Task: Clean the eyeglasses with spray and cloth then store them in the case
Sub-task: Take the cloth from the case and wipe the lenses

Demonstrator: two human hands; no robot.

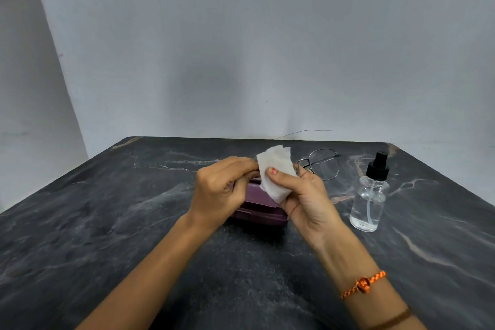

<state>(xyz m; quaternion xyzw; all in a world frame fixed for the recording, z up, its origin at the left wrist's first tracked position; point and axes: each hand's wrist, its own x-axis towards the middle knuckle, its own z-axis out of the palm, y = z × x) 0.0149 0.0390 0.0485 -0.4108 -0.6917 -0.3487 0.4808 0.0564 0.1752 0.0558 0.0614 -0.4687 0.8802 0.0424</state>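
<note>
A dark marble-patterned table (107, 222) with pale veins fills the foreground — behind it stands a plain grey wall (241, 48), a thin wire (308, 131) curving along the table's far edge.

Soft matt white cloth (276, 171); thin metal-wire eyeglasses (321, 163); clear glossy bottle (368, 201); smooth purple plastic case (257, 209); dark marbled table (107, 222).

Both forearms angle in toward 12 o'clock, left hand (222, 190) and right hand (302, 195) curled shut, fingertips pinching together between them.
</note>
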